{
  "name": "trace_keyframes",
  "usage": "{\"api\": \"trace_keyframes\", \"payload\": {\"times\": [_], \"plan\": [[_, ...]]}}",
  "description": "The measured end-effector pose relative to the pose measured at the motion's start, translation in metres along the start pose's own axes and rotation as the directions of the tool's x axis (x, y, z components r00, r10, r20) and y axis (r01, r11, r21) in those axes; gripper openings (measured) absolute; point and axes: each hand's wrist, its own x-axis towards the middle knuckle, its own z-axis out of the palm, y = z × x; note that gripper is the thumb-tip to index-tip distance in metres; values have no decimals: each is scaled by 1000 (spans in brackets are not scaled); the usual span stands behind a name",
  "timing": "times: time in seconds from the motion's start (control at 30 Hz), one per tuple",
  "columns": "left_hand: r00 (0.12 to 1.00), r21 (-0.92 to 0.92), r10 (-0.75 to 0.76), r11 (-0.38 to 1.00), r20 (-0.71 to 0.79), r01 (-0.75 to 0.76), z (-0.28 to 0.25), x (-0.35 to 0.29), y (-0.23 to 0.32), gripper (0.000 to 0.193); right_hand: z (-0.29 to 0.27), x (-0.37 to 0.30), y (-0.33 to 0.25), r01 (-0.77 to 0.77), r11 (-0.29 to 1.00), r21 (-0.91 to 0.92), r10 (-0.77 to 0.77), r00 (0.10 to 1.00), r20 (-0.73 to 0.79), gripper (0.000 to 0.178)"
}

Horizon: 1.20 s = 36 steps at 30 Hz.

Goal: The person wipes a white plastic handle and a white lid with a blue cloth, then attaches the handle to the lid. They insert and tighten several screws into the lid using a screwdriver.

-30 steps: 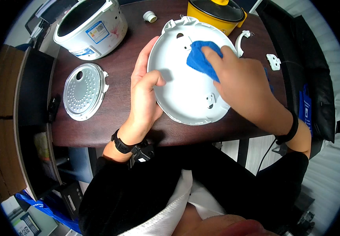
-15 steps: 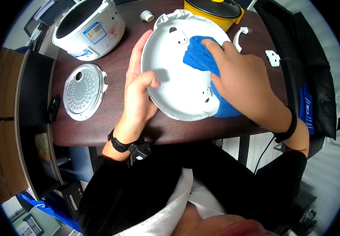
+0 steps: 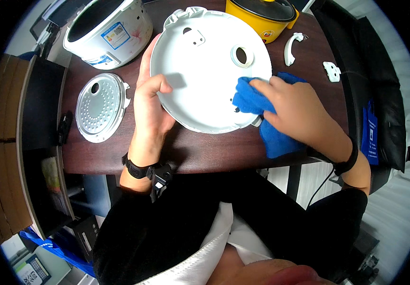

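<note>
My left hand (image 3: 151,97) grips the left rim of a round white rice cooker lid shell (image 3: 200,85), thumb on its inner face and the other fingers behind it. The shell is tilted toward me above the table and has a round hole at its upper right. My right hand (image 3: 300,107) bunches a blue cloth (image 3: 254,97) and presses it on the shell's lower right, partly covering a small slotted opening there. The rest of the cloth hangs down below that hand.
A white rice cooker body (image 3: 114,33) stands at the far left, with a perforated grey inner lid (image 3: 101,108) nearer me. Behind the shell is a yellow pot (image 3: 262,21). A curved white handle (image 3: 292,49) and a small white bracket (image 3: 331,71) lie on the right of the brown table (image 3: 205,154).
The shell has moved left and slightly up with my left hand. My right hand has slid the cloth from the upper right down to the lower right, uncovering the round hole.
</note>
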Motion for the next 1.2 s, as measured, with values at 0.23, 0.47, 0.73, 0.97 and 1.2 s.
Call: {"api": "trace_keyframes", "payload": {"times": [0.23, 0.47, 0.73, 0.97, 1.2], "plan": [[995, 25, -98, 995, -18, 99, -9, 8, -1, 83, 9, 15, 3, -205, 978, -47, 197, 972, -128, 41], [999, 25, -8, 1000, 34, 7, -18, 13, -4, 82, 20, 45, 7, -76, 994, 82, 73, 996, 44, 41], [999, 50, -49, 998, -18, 50, -24, 16, -7, 80, 17, 44, 24, 24, 944, 330, -48, 997, 64, 33], [999, 97, 42, 994, 25, -44, -20, 14, -5, 80, 21, 50, 11, -100, 995, 18, 99, 995, 28, 41], [989, 178, 137, 973, 47, -144, -20, 10, -6, 75, 16, 51, 6, -2, 959, 284, -76, 961, 265, 43]]}}
